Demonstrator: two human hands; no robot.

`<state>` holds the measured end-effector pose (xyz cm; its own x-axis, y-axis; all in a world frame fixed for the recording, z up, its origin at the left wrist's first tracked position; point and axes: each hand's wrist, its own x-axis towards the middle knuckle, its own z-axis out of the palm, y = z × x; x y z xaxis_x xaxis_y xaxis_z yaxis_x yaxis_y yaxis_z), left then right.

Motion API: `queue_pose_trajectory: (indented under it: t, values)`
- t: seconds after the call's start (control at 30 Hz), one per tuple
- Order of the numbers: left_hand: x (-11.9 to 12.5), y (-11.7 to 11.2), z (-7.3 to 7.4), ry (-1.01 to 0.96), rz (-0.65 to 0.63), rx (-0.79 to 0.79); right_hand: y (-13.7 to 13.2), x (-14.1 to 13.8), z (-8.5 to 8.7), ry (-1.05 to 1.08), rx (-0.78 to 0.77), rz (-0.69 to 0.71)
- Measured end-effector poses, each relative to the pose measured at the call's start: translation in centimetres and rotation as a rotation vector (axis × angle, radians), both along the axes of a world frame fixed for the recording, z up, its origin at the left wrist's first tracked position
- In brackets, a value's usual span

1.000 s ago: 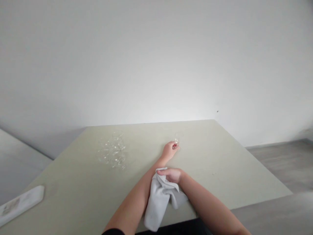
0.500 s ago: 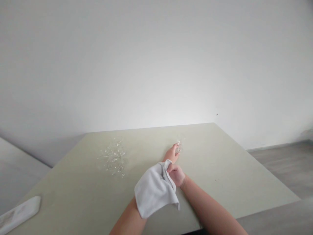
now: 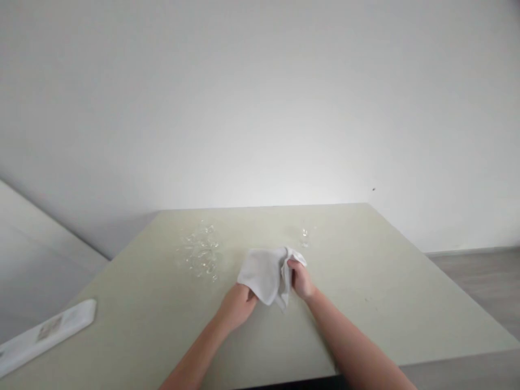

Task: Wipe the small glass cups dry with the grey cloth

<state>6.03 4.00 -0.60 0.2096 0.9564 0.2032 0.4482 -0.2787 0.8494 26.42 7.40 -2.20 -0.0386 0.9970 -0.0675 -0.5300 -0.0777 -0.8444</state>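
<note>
A white cloth (image 3: 262,273) is bunched at its right end in my right hand (image 3: 301,279), whose fingers are closed on it. Its other end spreads leftward over the fingers of my left hand (image 3: 239,304). That hand is at the cloth's lower left edge; with its fingers mostly covered, I cannot tell whether it grips the cloth. Just beyond my right hand, a small clear glass-like piece (image 3: 304,237) stands apart on the table. To the left of the cloth lies a cluster of several clear, shiny pieces (image 3: 203,250), too blurred to name.
The pale table (image 3: 390,309) reaches back to a white wall (image 3: 260,108). A long white packet or case (image 3: 51,330) lies at the left front edge. Past the table's right side, grey floor (image 3: 475,276) shows. A white panel (image 3: 36,233) stands at the left.
My left hand has drawn back from the clear piece at the right, which now stands free. The cloth has slid off my left forearm toward its fingers. My right hand still grips the cloth.
</note>
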Motion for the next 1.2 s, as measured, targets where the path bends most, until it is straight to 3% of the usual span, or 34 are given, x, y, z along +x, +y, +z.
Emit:
queue_pose_trajectory:
  t: [0.03, 0.1, 0.17, 0.2, 0.33, 0.5, 0.63, 0.77, 0.87, 0.97, 1.07, 1.2]
  values:
    - [-1.7, -0.6, 0.0, 0.016, 0.05, 0.019, 0.1, -0.2, -0.4, -0.061, 0.026, -0.047]
    - [-4.6, -1.4, 0.0, -0.083, 0.338, 0.145, 0.1, -0.5, -0.9, -0.168, 0.124, -0.069]
    - [-6.6, -1.5, -0.1, -0.219, 0.565, 0.247, -0.1, -0.9, -1.0, -0.275, 0.281, -0.005]
    - [-7.2, -1.2, -0.2, -0.273, 0.62, 0.262, -0.2, -1.1, -0.9, -0.337, 0.367, 0.049]
    - [-7.5, 0.9, -0.8, -0.321, 0.645, 0.207, -0.7, -1.6, -1.0, -0.537, 0.567, 0.218]
    - [-6.9, 2.5, -2.0, -0.249, 0.709, 0.165, -0.1, -1.2, -2.5, -0.547, 0.523, 0.124]
    - [-6.7, 2.9, -2.1, -0.123, 0.663, 0.161, 0.5, -0.7, -4.0, -0.551, 0.453, 0.071]
    - [-5.3, 3.4, -0.8, 0.066, 0.524, 0.435, 0.7, -0.5, -4.6, -0.478, 0.392, 0.023]
    - [-3.2, 4.4, 0.4, 0.282, 0.264, 0.697, 0.6, -0.6, -3.8, -0.422, 0.381, 0.004]
    - [-1.1, 5.7, 0.6, 0.517, 0.039, 0.829, 0.6, -0.9, -2.4, -0.417, 0.467, 0.057]
    - [-0.1, 6.6, 0.0, 0.629, -0.069, 0.875, 0.7, -1.1, -1.3, -0.427, 0.496, 0.034]
    - [-0.9, 6.6, -0.9, 0.601, -0.164, 0.825, 0.8, -1.4, -0.8, -0.381, 0.427, 0.01]
